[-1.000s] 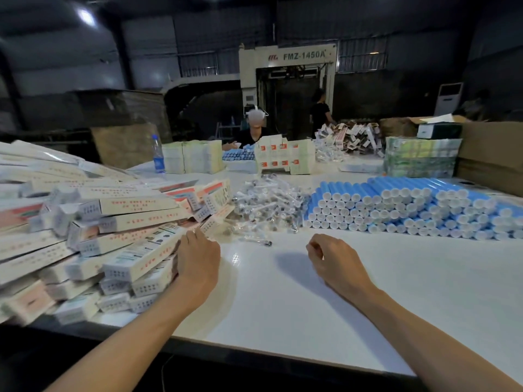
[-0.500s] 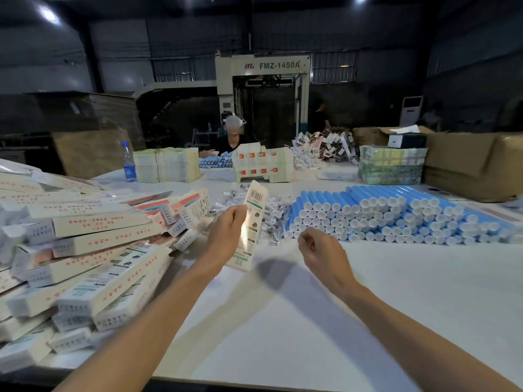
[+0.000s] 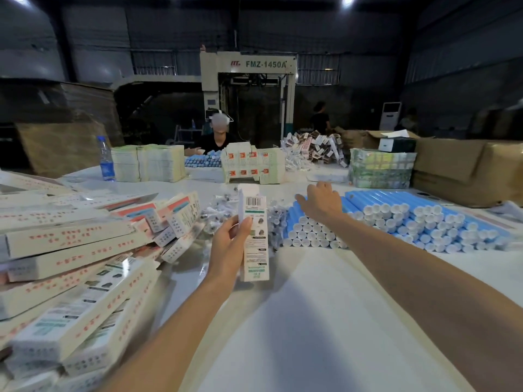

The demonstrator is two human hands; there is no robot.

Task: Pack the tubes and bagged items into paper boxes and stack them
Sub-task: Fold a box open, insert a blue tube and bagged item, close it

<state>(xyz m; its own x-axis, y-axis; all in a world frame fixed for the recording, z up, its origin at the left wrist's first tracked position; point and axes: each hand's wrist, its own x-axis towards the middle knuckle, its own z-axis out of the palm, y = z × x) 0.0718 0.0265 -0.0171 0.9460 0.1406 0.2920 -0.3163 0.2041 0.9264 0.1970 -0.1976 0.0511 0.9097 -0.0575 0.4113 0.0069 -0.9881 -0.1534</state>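
My left hand (image 3: 227, 247) grips a long white paper box (image 3: 254, 236) with a barcode, held upright above the white table (image 3: 325, 321). My right hand (image 3: 321, 200) reaches forward onto the left end of the pile of blue tubes with white caps (image 3: 396, 219), fingers spread over the top tubes. Between the box and the tubes lies a heap of small clear bagged items (image 3: 220, 210). A big pile of flat and filled paper boxes (image 3: 76, 250) covers the left of the table.
Across the table a person (image 3: 218, 137) sits behind stacks of boxes (image 3: 253, 165) and pale cartons (image 3: 147, 162). A water bottle (image 3: 105, 159) stands at the far left. Brown cardboard cartons (image 3: 467, 168) and a wrapped bundle (image 3: 380, 168) sit at the right.
My left hand picked a paper box off the left pile and raised it upright. My right hand moved from the bare table forward onto the blue tubes.
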